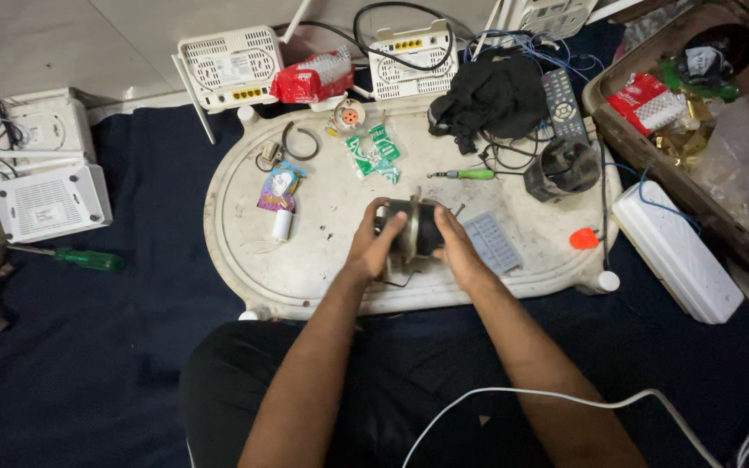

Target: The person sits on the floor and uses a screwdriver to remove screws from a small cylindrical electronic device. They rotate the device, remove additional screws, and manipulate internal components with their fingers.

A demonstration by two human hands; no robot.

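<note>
The motor is showing dull black metal; the tray is looking like scuffed, matt white plastic.

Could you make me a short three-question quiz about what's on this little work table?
1. True or false: both hands, left hand and right hand, grip the dark motor.
2. Which tool lies just beyond the motor on the white tray? A) hammer B) green-handled screwdriver C) scissors
3. What grey, ribbed item lies beside the right hand?

Key: 1 true. 2 B. 3 a small grey keypad.
</note>
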